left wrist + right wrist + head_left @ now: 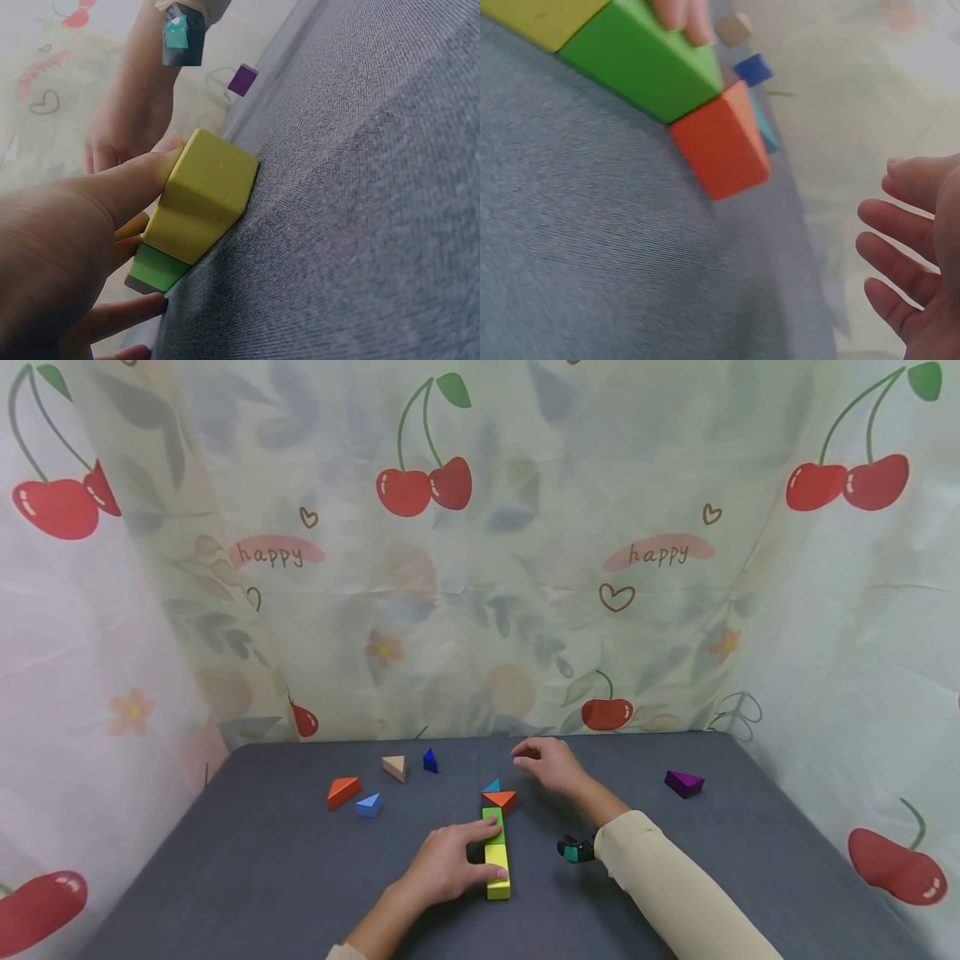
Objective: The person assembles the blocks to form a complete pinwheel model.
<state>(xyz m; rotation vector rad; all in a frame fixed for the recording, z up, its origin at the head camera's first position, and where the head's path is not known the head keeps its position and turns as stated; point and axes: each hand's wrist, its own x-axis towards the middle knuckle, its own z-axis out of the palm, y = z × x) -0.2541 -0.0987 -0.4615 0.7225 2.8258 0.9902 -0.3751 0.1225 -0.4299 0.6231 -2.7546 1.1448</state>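
In the head view a yellow block (497,870) and a green block (492,837) lie end to end, pointing away from me. My left hand (448,862) rests over their left side, thumb on the yellow block and extended fingers touching the green one. At the far end of the green block sits an orange triangular block (500,799), with a light-blue triangular block (492,786) just behind it. My right hand (551,764) hovers beyond these blocks, fingers loose and holding nothing; the right wrist view shows that hand (922,247) apart from the orange block (724,142).
Left on the grey table lie another orange triangle (343,792), a blue triangle (369,806), a beige triangle (394,767) and a dark-blue triangle (430,761). A purple triangle (684,783) lies at the right. Printed curtains (480,568) border the table's back and sides.
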